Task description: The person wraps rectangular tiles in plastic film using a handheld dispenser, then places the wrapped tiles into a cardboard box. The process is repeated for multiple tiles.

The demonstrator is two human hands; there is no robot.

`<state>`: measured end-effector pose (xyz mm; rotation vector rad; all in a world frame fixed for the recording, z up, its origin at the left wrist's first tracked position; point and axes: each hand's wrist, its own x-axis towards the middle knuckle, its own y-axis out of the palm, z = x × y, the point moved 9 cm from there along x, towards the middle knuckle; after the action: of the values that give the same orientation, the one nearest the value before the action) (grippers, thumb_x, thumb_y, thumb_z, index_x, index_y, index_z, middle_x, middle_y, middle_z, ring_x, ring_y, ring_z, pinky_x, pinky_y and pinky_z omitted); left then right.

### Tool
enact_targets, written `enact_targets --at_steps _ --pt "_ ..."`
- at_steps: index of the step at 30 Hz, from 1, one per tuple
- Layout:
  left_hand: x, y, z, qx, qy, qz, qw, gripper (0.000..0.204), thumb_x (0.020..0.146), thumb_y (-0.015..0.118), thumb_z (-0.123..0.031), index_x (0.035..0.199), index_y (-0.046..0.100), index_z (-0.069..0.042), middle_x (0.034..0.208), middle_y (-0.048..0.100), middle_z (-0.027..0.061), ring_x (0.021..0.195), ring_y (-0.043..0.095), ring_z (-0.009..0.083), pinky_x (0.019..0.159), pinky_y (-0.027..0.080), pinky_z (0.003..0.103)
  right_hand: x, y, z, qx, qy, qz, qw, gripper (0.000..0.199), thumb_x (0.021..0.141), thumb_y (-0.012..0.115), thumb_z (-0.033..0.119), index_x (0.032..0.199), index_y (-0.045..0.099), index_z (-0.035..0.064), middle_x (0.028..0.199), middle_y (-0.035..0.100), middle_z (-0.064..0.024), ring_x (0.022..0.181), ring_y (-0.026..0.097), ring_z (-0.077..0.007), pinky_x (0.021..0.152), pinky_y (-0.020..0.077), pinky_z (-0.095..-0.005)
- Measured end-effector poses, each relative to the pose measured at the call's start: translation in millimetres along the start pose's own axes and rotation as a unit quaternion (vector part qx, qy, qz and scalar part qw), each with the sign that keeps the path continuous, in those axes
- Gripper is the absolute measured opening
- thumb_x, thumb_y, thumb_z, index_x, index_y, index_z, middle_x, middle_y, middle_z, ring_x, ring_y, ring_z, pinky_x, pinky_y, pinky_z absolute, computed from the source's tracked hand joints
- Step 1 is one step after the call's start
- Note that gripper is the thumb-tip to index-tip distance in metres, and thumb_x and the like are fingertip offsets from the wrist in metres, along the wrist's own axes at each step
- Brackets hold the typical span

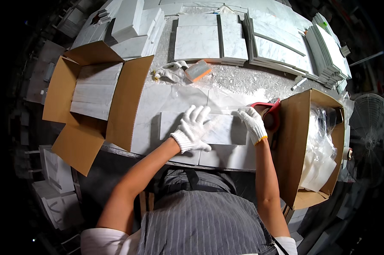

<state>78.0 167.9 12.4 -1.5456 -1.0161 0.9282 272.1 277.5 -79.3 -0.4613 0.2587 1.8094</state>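
A white marble tile (226,129) with grey veins lies on the worktop before me. My left hand (193,129), in a white knitted glove, rests on it with fingers spread. A clear plastic sheet (213,100) stretches along and beyond the tile's far edge. At the tile's far right corner, my gloved right hand (252,123) has its fingers curled together, apparently pinching the plastic sheet's edge; the fingertips are partly hidden. Just right of that hand stands a red tape dispenser (266,107).
An open cardboard box (130,102) packed with tiles stands at left. Another cardboard box (294,148) at right holds clear plastic bags (319,148). Beyond the worktop lie spare gloves (171,72), an orange-edged sponge block (198,70) and stacked marble tiles (198,40). A fan (369,138) is far right.
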Motion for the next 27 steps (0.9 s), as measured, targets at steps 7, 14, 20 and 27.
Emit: enact_targets --at_steps 7,14,20,27 --pt "-86 -11 121 -0.191 -0.312 -0.264 0.893 0.104 0.073 0.083 -0.051 0.152 0.033 -0.006 0.141 0.048 0.0227 0.129 0.047 0.0400 0.109 0.037 0.048 -34 8 48 -0.033 -0.200 -0.154 0.967 0.026 0.096 0.068 0.013 0.117 0.068 -0.0017 0.112 0.072 -0.0091 0.103 0.067 -0.0125 0.094 0.0509 -0.0254" --pt "-110 46 182 -0.454 -0.397 -0.162 0.781 0.110 0.073 0.087 -0.042 0.155 0.025 -0.001 0.150 0.040 0.0256 0.140 0.040 0.0355 0.114 0.036 0.046 -32 9 89 0.034 -0.312 -0.164 0.935 0.027 0.093 0.071 0.009 0.118 0.069 -0.0011 0.103 0.074 -0.0059 0.092 0.065 -0.0090 0.086 0.0516 -0.0233" --pt "-72 43 193 -0.430 -0.342 -0.091 0.830 0.114 0.078 0.086 -0.025 0.159 0.009 -0.005 0.154 0.032 0.0292 0.137 0.046 0.0331 0.105 0.047 0.040 -61 6 117 0.016 -0.314 -0.105 0.943 0.023 0.097 0.065 0.007 0.118 0.068 -0.0030 0.106 0.073 -0.0085 0.095 0.067 -0.0115 0.089 0.0524 -0.0244" --pt "-38 10 174 -0.432 -0.259 -0.121 0.855 0.093 0.074 0.086 -0.014 0.151 0.033 -0.006 0.148 0.048 0.0199 0.133 0.051 0.0297 0.109 0.044 0.039 -108 -10 103 0.010 -0.222 -0.014 0.975 0.018 0.102 0.059 0.016 0.110 0.069 0.0023 0.110 0.070 -0.0034 0.101 0.062 -0.0091 0.089 0.0475 -0.0237"
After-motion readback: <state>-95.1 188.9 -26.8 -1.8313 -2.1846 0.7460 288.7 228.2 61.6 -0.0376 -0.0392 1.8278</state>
